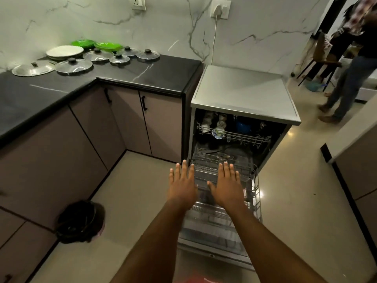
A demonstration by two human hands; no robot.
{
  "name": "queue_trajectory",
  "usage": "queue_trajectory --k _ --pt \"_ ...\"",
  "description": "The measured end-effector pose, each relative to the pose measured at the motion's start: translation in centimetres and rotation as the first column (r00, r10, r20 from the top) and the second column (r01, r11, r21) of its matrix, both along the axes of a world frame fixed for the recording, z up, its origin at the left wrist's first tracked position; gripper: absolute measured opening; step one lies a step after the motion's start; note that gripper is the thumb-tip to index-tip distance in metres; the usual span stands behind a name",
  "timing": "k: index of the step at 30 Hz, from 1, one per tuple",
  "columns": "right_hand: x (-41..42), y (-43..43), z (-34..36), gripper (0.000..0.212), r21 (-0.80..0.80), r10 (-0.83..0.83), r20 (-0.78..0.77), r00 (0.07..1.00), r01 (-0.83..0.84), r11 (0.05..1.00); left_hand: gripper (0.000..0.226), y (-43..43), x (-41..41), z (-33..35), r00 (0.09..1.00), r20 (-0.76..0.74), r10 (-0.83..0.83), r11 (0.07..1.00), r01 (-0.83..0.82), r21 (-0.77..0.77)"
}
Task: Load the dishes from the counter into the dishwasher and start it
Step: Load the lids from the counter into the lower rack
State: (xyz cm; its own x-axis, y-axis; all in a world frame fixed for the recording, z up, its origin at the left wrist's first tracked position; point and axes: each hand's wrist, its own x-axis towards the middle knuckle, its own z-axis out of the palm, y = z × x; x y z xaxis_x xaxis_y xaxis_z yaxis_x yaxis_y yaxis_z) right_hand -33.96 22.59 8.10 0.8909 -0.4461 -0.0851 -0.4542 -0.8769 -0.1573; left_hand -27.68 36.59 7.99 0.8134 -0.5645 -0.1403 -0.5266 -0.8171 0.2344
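While left hand (182,187), right hand (228,189) splay fingers (184,168)

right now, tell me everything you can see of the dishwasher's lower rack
The lower rack is a grey wire basket with rows of tines, pulled out of the dishwasher over the open door. Its front looks empty. The left hand and right hand are spread flat above it; contact cannot be told.

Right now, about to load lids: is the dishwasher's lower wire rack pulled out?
Out: the grey wire lower rack sits over the lowered silver door.
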Motion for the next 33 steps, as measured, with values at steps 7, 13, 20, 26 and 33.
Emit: queue_trajectory --k 7,13,20,26,33 --pt "10.0 6.7 1.5 0.081 -0.02 0.035 0.07 0.997 -0.034 0.999 0.069 6.6 9.1 1.4 0.995 0.093 0.033 0.999 -0.031 -0.021" --pt "17.9 12.6 1.8 0.081 0.0 0.044 0.093 0.995 -0.044 0.999 0.07 12.7 15.5 1.7 0.992 0.11 0.056 0.998 -0.056 -0.001" --pt "25.4 17.5 1.7 0.081 0.002 0.14 0.121 0.983 -0.142 0.99 0.07 17.7 21.8 0.9 0.986 0.031 0.167 0.986 -0.166 -0.011" --pt "32.9 18.4 0.9 0.08 0.019 0.177 0.107 0.978 -0.18 0.983 0.07 19.2 27.4 0.3 0.978 0.03 0.204 0.979 -0.205 0.011" --pt "43.2 18.4 0.2 0.08 0.109 0.22 0.119 0.968 -0.233 0.966 0.069 19.4 37.0 -0.1 0.959 0.003 0.282 0.955 -0.282 0.088"
